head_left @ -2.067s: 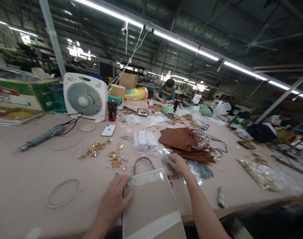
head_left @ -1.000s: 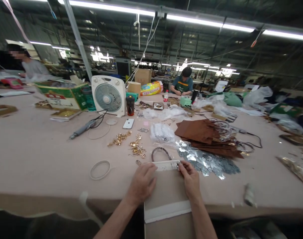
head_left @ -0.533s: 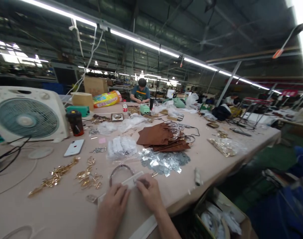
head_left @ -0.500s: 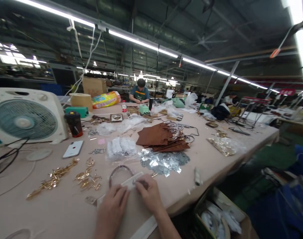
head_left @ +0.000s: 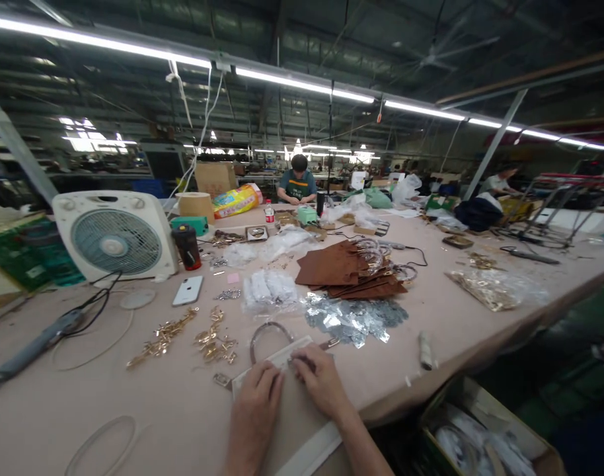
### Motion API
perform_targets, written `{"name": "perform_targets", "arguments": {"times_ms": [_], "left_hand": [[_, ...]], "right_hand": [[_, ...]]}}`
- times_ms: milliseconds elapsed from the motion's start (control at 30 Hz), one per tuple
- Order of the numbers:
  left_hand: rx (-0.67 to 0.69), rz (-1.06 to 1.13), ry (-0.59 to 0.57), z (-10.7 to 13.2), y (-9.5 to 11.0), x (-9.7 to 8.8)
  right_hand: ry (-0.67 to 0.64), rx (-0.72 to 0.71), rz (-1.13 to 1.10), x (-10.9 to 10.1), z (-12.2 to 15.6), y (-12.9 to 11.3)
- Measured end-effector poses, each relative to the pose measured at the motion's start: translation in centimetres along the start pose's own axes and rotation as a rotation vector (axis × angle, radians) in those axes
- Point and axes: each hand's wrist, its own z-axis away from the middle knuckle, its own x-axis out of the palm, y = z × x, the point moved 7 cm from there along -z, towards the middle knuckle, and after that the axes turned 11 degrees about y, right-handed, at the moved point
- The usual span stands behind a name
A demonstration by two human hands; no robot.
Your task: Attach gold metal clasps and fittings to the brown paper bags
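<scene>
In front of me lies a flat, pale bag piece (head_left: 292, 423) with a white strip along its far edge. A round handle loop (head_left: 271, 324) sticks out beyond that edge. My left hand (head_left: 257, 403) rests on the left part of the piece, fingers closed and pressed together at the strip. My right hand (head_left: 318, 377) is closed in a pinch at the strip, a little to the right; whatever sits between its fingertips is too small to name. A small metal buckle (head_left: 223, 380) shows at the left corner. Shiny metal plates (head_left: 354, 317) are heaped just beyond.
Gold hardware (head_left: 215, 340) lies to the left, near a phone (head_left: 188, 291) and a fan (head_left: 114, 238). Brown bag pieces (head_left: 326, 264) are stacked beyond the plates. A box (head_left: 500, 410) stands below the table's right edge. A co-worker (head_left: 297, 182) sits across.
The view has swung left, so everything appears further right. Both hands stay at the strip of the bag piece, with the right fingers still pinched.
</scene>
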Motion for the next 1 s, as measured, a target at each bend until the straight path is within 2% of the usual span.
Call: {"name": "perform_targets", "arguments": {"times_ms": [267, 600, 700, 833, 900, 1000], "left_hand": [[-0.080, 0.146, -0.106, -0.7, -0.3, 0.1], [-0.071, 0.135, -0.171, 0.0, 0.2, 0.3], [-0.104, 0.123, -0.175, 0.3, 0.0, 0.5], [-0.154, 0.103, -0.132, 0.8, -0.6, 0.3], [-0.152, 0.077, -0.093, 0.9, -0.6, -0.1], [-0.110, 0.022, -0.060, 0.8, -0.4, -0.6]], "right_hand": [[0.017, 0.034, -0.006, 0.2, -0.1, 0.6], [-0.001, 0.150, -0.078, 0.6, 0.8, 2.6], [-0.010, 0.190, -0.099, 0.5, 1.0, 3.4], [0.046, 0.237, -0.121, -0.4, 1.2, 3.6], [0.064, 0.195, -0.085, -0.8, 1.1, 3.0], [0.031, -0.004, 0.016, -0.6, 0.5, 0.9]]}}
